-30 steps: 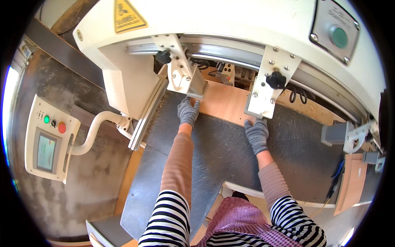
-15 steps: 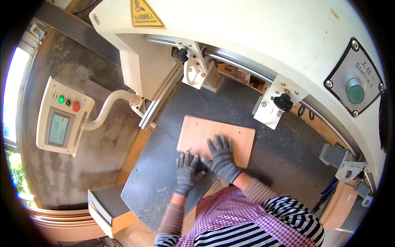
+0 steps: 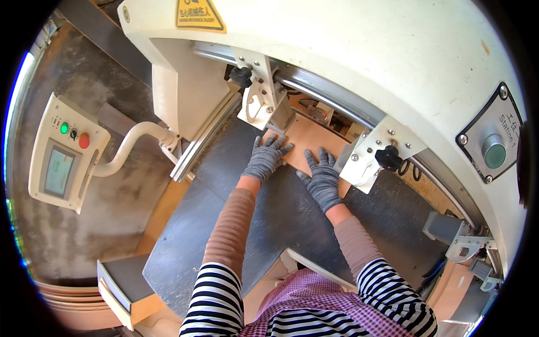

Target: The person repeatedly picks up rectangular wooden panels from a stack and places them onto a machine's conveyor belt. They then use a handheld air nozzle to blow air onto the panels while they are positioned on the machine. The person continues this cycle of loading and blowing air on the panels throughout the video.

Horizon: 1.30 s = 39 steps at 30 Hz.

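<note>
A reddish-brown wooden board [image 3: 301,162] lies flat on the dark worktable [image 3: 224,236], its far part under the machine's rail. My left hand [image 3: 266,157], in a grey glove, rests with spread fingers on the board's left end, near the left white clamp bracket [image 3: 264,95]. Flat on the board's right part lies my right hand [image 3: 321,178], also gloved, fingers apart, close beside the right clamp bracket [image 3: 370,157]. Both hands press from above rather than grip. The brackets hide parts of the board's far and right edges.
A white machine housing [image 3: 348,50] arches over the table, with a metal rail [image 3: 325,92] below it. At right sits a green push button [image 3: 494,155]. A control panel [image 3: 64,157] on a curved arm stands at left. A small dark-topped drawer unit [image 3: 126,281] is lower left.
Both hands have moved away from my body, and the board has slid forward and turned, from mid-table to between the brackets under the rail.
</note>
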### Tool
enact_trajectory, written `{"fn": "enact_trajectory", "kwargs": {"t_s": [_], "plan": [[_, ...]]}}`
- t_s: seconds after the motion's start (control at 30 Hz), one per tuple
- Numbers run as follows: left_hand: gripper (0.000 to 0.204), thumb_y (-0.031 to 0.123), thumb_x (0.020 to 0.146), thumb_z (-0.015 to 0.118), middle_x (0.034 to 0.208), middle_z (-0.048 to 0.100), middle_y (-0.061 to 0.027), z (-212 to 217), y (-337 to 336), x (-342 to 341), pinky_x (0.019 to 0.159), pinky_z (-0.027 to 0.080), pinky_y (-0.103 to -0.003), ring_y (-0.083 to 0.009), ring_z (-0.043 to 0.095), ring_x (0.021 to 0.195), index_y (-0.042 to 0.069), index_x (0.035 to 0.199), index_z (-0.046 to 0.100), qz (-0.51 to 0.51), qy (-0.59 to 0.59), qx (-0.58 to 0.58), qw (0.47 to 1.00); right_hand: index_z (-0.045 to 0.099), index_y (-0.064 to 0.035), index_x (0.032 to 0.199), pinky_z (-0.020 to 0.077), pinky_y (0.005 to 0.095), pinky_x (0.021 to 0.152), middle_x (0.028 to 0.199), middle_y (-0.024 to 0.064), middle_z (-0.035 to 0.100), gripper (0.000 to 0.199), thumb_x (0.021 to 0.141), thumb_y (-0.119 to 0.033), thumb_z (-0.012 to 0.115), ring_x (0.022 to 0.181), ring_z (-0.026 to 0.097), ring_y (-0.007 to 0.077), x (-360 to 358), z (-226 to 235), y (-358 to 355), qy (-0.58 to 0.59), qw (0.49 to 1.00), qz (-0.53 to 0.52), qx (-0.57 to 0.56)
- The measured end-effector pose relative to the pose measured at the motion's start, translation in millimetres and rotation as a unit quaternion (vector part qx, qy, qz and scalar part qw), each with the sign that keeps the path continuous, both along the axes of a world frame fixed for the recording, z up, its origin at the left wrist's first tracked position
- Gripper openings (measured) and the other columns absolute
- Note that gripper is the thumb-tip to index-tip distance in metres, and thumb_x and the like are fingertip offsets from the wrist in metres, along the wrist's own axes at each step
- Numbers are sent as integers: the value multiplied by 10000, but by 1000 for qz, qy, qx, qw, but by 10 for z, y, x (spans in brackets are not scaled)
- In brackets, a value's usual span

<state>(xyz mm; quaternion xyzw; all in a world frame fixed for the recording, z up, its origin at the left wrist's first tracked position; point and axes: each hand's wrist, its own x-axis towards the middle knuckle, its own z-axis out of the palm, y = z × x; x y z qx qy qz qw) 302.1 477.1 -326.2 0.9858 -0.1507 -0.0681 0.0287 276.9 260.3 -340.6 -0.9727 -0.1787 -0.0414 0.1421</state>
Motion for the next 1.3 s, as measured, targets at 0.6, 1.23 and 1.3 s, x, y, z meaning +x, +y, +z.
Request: {"fn": "enact_trajectory", "kwargs": {"t_s": [0.6, 1.23, 1.3], "plan": [[469, 160, 795, 704, 1349, 514, -165, 648, 627, -4665, 1101, 288, -528, -344, 466, 1271, 104, 1238, 560, 241, -140, -137, 951, 419, -172, 1451, 155, 492, 1186, 1478, 163, 372, 553, 963, -433, 445, 1433, 249, 312, -1135, 3085, -829, -574, 817, -23, -38], [539, 357, 897, 613, 1466, 443, -146, 906, -992, -13460, 1155, 245, -463, -281, 432, 1328, 153, 1384, 503, 881, -184, 79, 429, 675, -45, 1082, 477, 430, 943, 1094, 200, 655, 383, 786, -285, 719, 1041, 608, 379, -7562, -415, 2292, 78, 833, 533, 125], [583, 410, 881, 614, 1462, 438, -173, 1124, -1093, -14422, 1159, 236, -463, -328, 429, 1324, 145, 1388, 497, 920, -167, 139, 326, 678, -45, 1060, 471, 414, 968, 1089, 191, 661, 351, 776, -242, 736, 1058, 616, 360, -8943, -5, 2638, 148, 745, 645, 81]]}}
